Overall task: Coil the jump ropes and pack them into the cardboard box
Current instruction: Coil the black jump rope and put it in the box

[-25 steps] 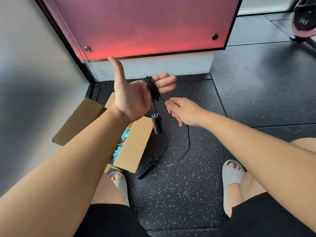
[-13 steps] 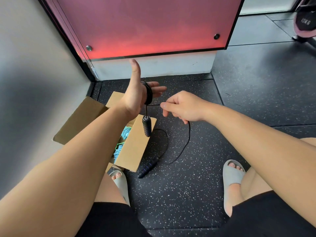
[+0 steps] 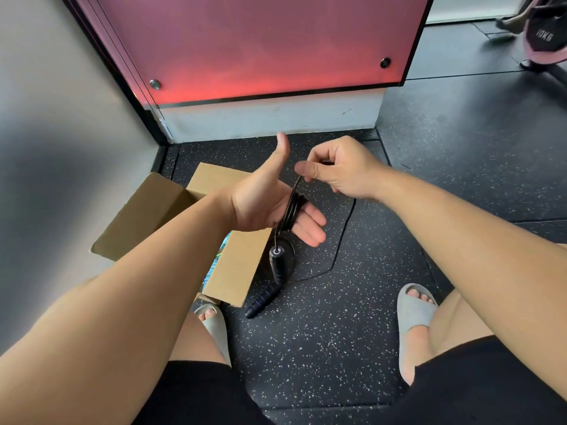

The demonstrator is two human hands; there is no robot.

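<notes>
We are partway through the packing. At the left the cardboard box (image 3: 171, 216) is standing open on the speckled floor (image 3: 337, 332), with blue and green cord (image 3: 211, 273) showing inside it, so at least some rope is, we judge, already packed. In the middle the black jump rope (image 3: 291, 210) is only partly coiled: several turns are sitting round our left hand (image 3: 260, 200), one handle (image 3: 277, 265) is dangling from the coil just beside the box's right flap, and the other handle (image 3: 262, 302) is lying on the floor nearer to us. To the right a loose run (image 3: 345, 231) of the same rope is trailing across the floor, so the rest of the winding and the drop into the box are remaining. Our left hand is hovering over the box's right edge, palm up, thumb raised and fingers straight, carrying the turns without clasping them. Our right hand (image 3: 337, 170), just beside it and a little farther off, is pinching the rope between thumb and forefinger, with the other fingers curled, and is holding that strand up above the coil.
</notes>
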